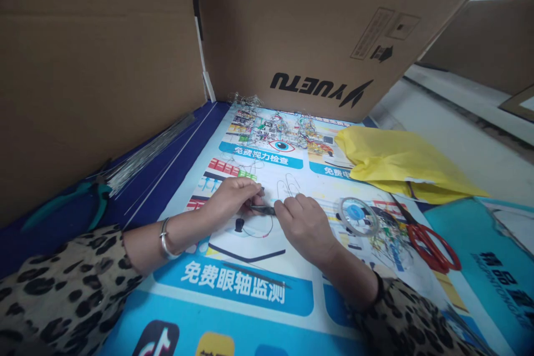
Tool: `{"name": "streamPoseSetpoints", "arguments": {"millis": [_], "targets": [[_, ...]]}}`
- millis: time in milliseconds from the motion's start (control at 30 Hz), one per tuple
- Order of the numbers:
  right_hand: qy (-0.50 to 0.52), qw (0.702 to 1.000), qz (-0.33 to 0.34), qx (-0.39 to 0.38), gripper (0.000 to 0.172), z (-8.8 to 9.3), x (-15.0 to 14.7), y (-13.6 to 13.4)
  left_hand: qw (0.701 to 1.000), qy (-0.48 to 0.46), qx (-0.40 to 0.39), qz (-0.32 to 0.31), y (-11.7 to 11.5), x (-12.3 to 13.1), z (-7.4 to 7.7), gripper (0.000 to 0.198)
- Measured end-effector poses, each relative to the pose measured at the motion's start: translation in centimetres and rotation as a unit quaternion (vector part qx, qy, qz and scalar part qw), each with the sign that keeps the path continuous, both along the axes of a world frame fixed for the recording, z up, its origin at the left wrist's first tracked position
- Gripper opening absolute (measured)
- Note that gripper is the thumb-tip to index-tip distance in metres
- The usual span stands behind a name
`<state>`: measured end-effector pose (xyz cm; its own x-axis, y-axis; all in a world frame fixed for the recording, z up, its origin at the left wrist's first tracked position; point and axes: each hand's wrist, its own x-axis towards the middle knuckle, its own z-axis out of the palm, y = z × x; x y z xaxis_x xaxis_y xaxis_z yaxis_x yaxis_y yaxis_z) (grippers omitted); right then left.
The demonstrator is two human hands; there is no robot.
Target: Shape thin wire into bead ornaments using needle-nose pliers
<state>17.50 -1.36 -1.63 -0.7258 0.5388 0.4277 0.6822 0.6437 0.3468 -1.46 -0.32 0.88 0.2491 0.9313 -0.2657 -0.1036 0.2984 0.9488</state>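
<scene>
My left hand (240,194) is closed in a pinch over the printed sheet, a silver bangle on its wrist. Its fingertips meet one end of a narrow dark piece (262,210), whose kind I cannot make out. Curled around the other end, my right hand (303,223) has its knuckles up. Thin wire loops (288,183) stick up just behind the right knuckles. Below the hands a fine curved wire (265,235) shows against the sheet. What lies inside the fingers is hidden.
Cardboard panels (292,28) stand at the back and left. Tangled wires (287,128) lie behind the hands. Straight wires (146,153) and teal-handled pliers (100,200) are left. To the right are a tape roll (342,216), red-handled scissors (434,247) and a yellow bag (400,161).
</scene>
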Motion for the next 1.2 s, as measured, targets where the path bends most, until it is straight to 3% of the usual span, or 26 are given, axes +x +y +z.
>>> {"name": "streamPoseSetpoints", "arguments": {"millis": [1200], "targets": [[0.002,0.998,-0.023,-0.054,0.011,-0.46,-0.1,-0.4,1.0,0.005,-0.009,0.003,0.06,0.0,-0.29,0.021]]}}
